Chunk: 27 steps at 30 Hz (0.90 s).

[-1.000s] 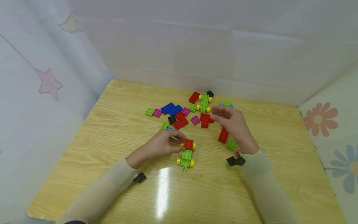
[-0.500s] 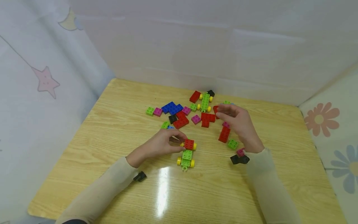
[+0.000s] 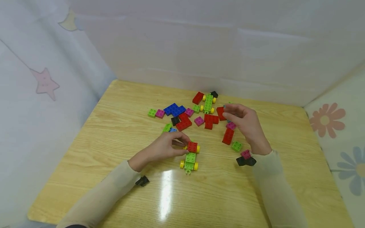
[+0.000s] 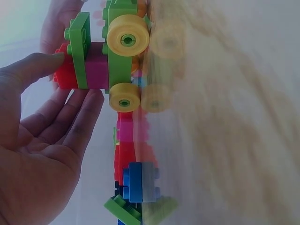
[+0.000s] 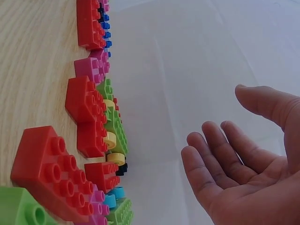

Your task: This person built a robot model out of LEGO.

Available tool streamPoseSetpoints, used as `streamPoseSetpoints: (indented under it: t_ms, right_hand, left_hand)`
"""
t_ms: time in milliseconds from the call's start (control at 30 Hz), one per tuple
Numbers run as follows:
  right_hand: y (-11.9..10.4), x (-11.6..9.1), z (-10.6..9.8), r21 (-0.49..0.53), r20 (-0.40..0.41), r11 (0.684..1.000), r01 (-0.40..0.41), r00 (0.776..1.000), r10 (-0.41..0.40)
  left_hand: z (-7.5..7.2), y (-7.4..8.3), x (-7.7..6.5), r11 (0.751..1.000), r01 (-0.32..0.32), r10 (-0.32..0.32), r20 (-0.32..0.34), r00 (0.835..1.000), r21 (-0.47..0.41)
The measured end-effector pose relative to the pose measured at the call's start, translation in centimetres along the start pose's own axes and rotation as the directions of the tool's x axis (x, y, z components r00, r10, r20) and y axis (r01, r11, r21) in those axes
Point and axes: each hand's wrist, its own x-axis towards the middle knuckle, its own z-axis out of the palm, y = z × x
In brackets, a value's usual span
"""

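Note:
In the head view my left hand (image 3: 163,145) grips the upper part of a toy car (image 3: 190,157) built from green toy bricks with yellow wheels. A red brick (image 3: 192,147) tops it. The left wrist view has my thumb against this red brick and the fingers by a purple brick (image 4: 97,65) under a green piece. My right hand (image 3: 246,125) hovers over the bricks on the right, holding nothing. Its fingers curve loosely in the right wrist view, apart from the thumb. Beneath and beside it lie red bricks (image 3: 228,136) and a pink brick (image 3: 231,125).
A second green wheeled base (image 3: 208,103) stands at the back. Blue bricks (image 3: 174,110), more red ones (image 3: 183,123) and several small pink and green bricks are scattered mid-table. Black pieces lie by the left forearm (image 3: 142,181) and the right wrist (image 3: 241,161).
My right hand has shifted to the right and slightly nearer, uncovering a red brick at its fingertips and a pink brick by its wrist. The left hand and the toy car stay in place.

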Motion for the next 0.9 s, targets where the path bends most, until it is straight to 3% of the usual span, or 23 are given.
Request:
streamPoseSetpoints:
  t_ms: [233, 667, 900]
  right_hand:
    - [0.3, 0.2, 0.1, 0.017, 0.002, 1.0, 0.008, 1.0, -0.008]
    - [0.6, 0.4, 0.1, 0.009, 0.008, 1.0, 0.015, 1.0, -0.015]
    - [0.5, 0.3, -0.2, 0.003, 0.005, 1.0, 0.004, 1.0, -0.004]
  left_hand:
    - [-0.2, 0.0, -0.1, 1.0, -0.011, 0.011, 0.028, 1.0, 0.005]
    - [-1.4, 0.5, -0.4, 0.998, 0.021, -0.024, 0.069, 0.997, 0.052]
    - [-1.9, 0.4, -0.4, 0.997, 0.008, -0.013, 0.056, 0.998, 0.083]
